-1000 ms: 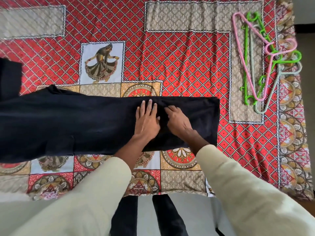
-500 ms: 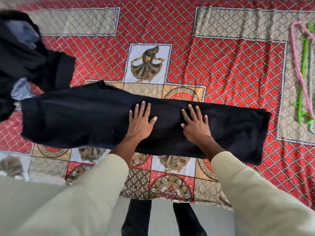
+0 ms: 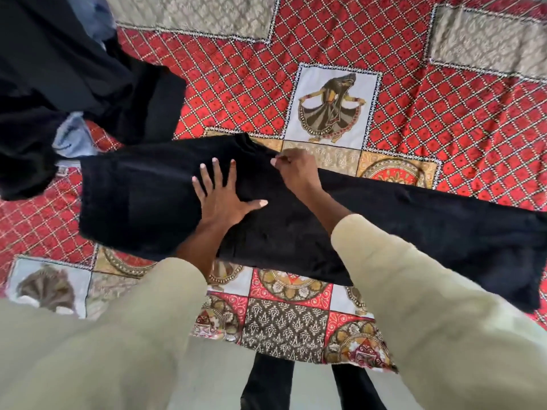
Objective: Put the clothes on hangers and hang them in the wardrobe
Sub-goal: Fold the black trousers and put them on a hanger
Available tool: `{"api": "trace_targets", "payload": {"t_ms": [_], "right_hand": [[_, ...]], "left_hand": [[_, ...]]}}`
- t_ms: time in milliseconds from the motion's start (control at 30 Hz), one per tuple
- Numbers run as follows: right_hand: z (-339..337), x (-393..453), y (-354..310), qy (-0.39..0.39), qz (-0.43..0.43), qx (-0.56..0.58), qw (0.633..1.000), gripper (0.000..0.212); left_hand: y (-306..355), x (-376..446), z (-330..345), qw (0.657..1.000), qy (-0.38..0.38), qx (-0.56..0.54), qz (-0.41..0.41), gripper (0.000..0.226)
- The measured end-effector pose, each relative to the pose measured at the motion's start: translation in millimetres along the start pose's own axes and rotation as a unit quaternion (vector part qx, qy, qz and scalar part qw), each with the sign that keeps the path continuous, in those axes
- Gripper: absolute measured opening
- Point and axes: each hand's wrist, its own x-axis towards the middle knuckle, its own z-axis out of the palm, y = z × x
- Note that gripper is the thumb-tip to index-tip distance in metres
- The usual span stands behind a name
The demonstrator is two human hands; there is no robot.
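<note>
I have the black garment [image 3: 296,220] laid lengthwise across the patterned bedspread [image 3: 296,54], folded into a long strip that runs from the left toward the right edge of view. My left hand [image 3: 220,196] lies flat on it with the fingers spread, pressing the cloth down. My right hand [image 3: 296,170] sits just beside it at the garment's far edge, fingers curled and apparently pinching the hem there (the fingertips are partly hidden, so I judge this rather than see it cleanly). The 2 hands are close together but not touching.

As for progress, I'd call this early. The garment is only being smoothed and folded; no hanger is in view, and the wardrobe is not in view either. A heap of dark clothes [image 3: 59,99] with some pale blue fabric lies at the upper left, touching or overlapping the strip's left end, untouched. All of that remains to be hangered and hung.
</note>
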Motion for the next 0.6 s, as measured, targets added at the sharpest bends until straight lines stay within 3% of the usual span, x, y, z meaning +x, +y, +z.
{"api": "trace_targets", "payload": {"t_ms": [100, 200, 300, 433, 500, 600], "right_hand": [[13.9, 37.0, -26.3, -0.003, 0.004, -0.02, 1.0, 0.023], [27.9, 62.1, -42.8, -0.063, 0.009, -0.049, 0.997, 0.024], [35.7, 76.5, -55.4, -0.108, -0.028, -0.172, 0.979, 0.021], [34.4, 88.7, -65.9, -0.04, -0.06, -0.214, 0.974, 0.023], [44.8, 89.9, -62.6, 0.0, -0.03, -0.205, 0.978, 0.021], [58.4, 84.2, -53.2, 0.147, 0.065, -0.078, 0.984, 0.023]], "left_hand": [[-5.5, 16.4, 2.6, 0.999, -0.045, -0.014, 0.008, 0.133], [-7.9, 19.1, 8.2, 0.998, -0.059, -0.022, 0.01, 0.133], [-10.2, 22.6, 5.5, 0.996, -0.085, -0.021, 0.007, 0.133], [-10.3, 23.6, 4.2, 0.995, -0.09, -0.028, 0.018, 0.131], [-11.9, 23.7, 4.8, 0.996, -0.084, -0.032, 0.025, 0.129], [-13.0, 23.1, 9.2, 0.997, -0.063, -0.036, 0.032, 0.125]]}}
